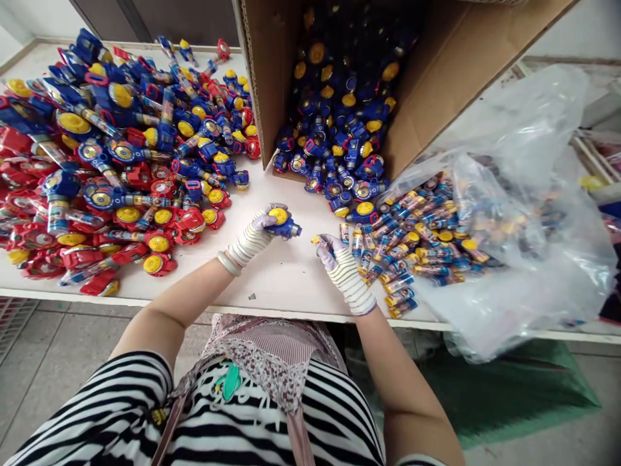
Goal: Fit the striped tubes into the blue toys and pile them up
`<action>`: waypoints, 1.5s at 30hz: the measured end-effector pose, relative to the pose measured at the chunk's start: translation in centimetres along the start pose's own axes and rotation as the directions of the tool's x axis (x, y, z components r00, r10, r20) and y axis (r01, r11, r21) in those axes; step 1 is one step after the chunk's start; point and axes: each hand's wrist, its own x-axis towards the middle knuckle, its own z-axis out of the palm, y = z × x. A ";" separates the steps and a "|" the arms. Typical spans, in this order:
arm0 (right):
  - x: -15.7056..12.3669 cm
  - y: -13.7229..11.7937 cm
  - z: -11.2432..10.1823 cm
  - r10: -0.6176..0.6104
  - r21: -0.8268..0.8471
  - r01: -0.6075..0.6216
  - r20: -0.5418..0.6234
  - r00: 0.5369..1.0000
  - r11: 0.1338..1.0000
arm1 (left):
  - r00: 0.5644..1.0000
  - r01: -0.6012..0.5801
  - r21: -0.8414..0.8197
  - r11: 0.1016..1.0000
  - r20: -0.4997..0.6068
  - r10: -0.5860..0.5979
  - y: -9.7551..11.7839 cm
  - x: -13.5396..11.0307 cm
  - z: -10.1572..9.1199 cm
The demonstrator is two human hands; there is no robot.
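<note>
The left hand (pixel 255 238), in a striped glove, is closed around a blue toy piece (pixel 285 224) with a yellow cap; thumb and fingers wrap over its top, and its blue end sticks out toward the right. The right hand (pixel 342 266), gloved alike, pinches a small tube (pixel 317 240) at its fingertips — only the tube's yellowish end shows past the glove. The two held things are near each other but apart, both just above the white table (pixel 279 278); a bare patch under the hands runs to the table's near edge. Just right of the right hand lies a heap of tubes (pixel 417 249), spilling from a clear plastic bag (pixel 528 194); beyond the hands a cardboard box (pixel 436 84) lies tipped on its side, blue pieces (pixel 334 155) pouring from its mouth; to the left — well apart from the left hand — a wide pile of red and blue toys (pixel 101 175) covers the table.
</note>
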 end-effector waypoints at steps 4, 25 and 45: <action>0.1 -1.8 0.6 -0.101 -0.090 0.106 0.052 0.993 0.990 | 1.000 -0.007 -0.048 0.999 -0.021 0.006 -0.2 -1.8 1.2; -2.0 -4.2 2.1 0.284 0.135 -0.351 0.359 0.889 0.927 | 0.989 -0.029 0.491 0.870 0.140 -0.046 3.5 -2.6 2.7; 2.9 0.2 1.1 0.047 -0.525 0.029 0.130 0.990 0.851 | 0.322 -0.116 0.839 0.532 -0.475 0.819 21.2 3.9 -21.2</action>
